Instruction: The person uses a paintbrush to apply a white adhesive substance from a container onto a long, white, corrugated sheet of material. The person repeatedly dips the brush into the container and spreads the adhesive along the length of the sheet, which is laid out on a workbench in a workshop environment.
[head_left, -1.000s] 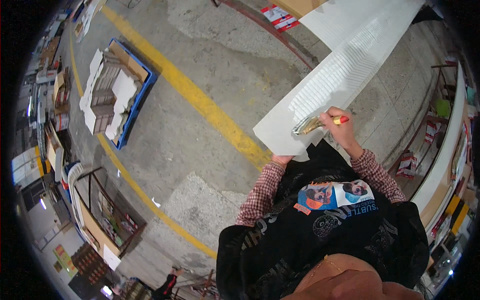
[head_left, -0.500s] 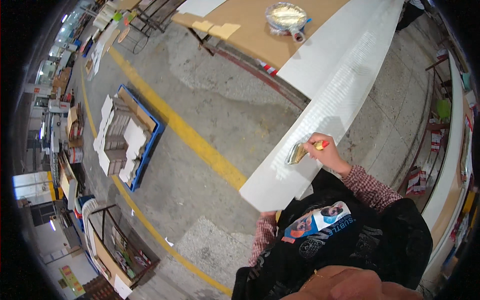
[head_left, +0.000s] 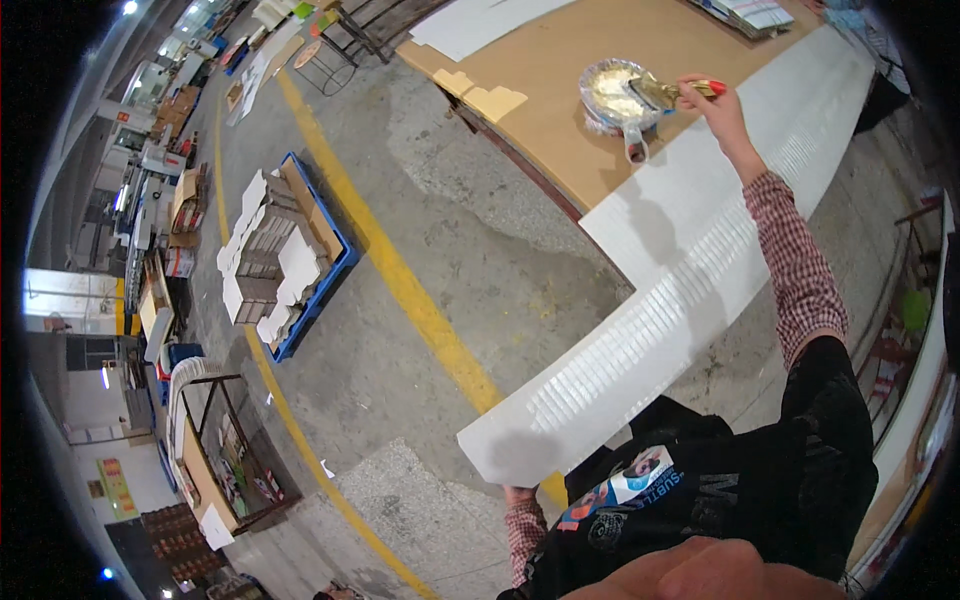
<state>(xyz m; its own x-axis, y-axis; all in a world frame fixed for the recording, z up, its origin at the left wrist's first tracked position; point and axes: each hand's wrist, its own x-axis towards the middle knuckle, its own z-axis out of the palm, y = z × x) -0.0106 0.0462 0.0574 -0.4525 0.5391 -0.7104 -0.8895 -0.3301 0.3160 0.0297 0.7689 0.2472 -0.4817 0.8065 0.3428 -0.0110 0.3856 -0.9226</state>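
My right hand is closed round the handle of a paintbrush, whose bristles are at the pale paste in a plastic-lined bowl. The bowl has a handle pointing toward me and stands on the brown-topped table. A long white sheet runs from the far right of the table out over its near edge, with rows of shiny wet-looking strokes across it. My left hand holds the sheet's near end at its lower edge; the fingers are mostly hidden beneath.
More white sheets and cream pieces of card lie on the table's left part. At its far side is a stack of flat pieces. On the floor to the left, a blue pallet bears stacked white card. A framed rack stands lower left.
My right hand has moved from the sheet's near end up and away to the bowl, carrying the paintbrush. My left hand stays at the sheet's end. The view has shifted.
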